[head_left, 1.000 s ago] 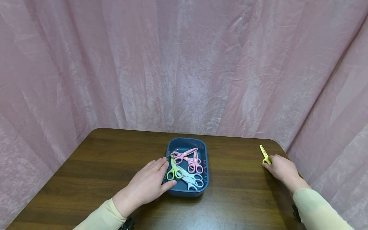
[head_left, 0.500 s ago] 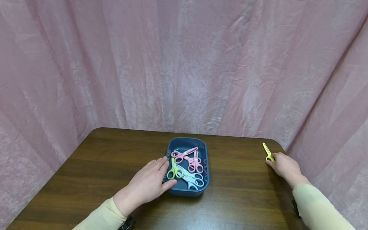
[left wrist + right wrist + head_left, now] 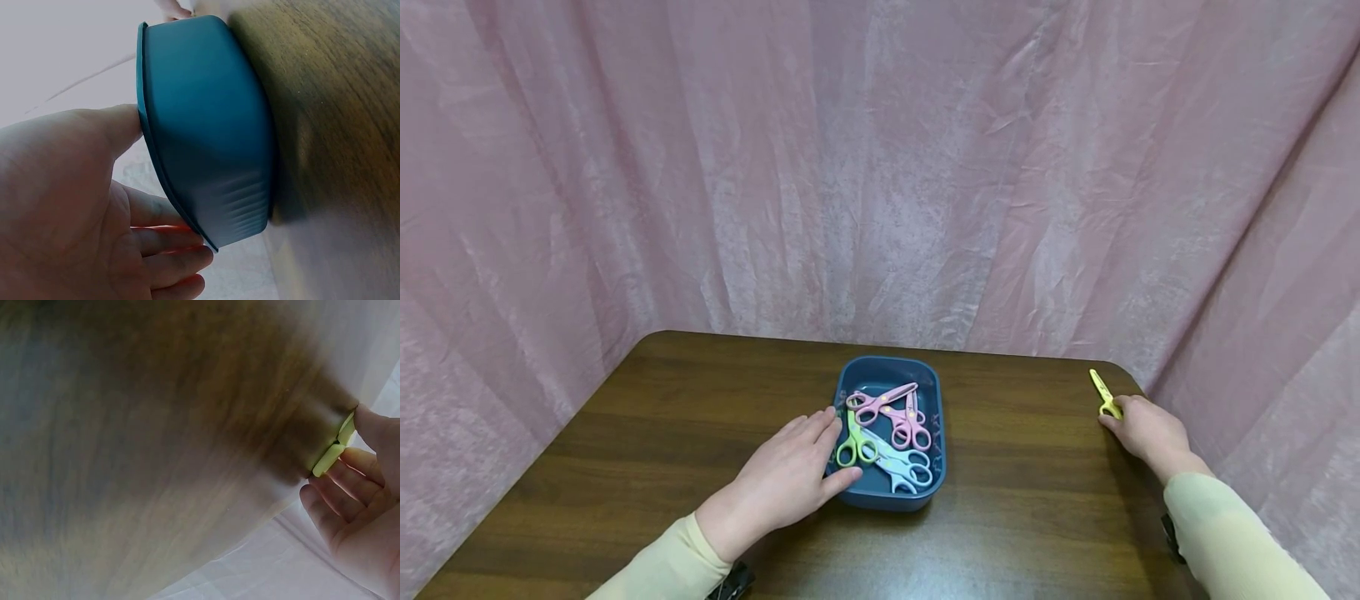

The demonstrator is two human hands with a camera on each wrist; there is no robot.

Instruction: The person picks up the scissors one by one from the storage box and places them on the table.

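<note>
At the table's right side, my right hand pinches the handles of yellow scissors, whose blades lie pointing away toward the far edge. In the right wrist view, thumb and fingertips meet the yellow-green handles down at the tabletop. My left hand rests on the left rim of a dark blue plastic bin, fingers mostly straight. The left wrist view has the thumb and fingertips on the rim of that bin. Inside lie pink scissors, green scissors and light blue scissors.
The brown wooden table has rounded far corners. Pink curtains hang behind it and along both sides. The yellow scissors lie near the table's far right corner.
My right hand has slid the yellow scissors a little right and away across the table, toward the far right corner. The left hand and the bin stay in place.
</note>
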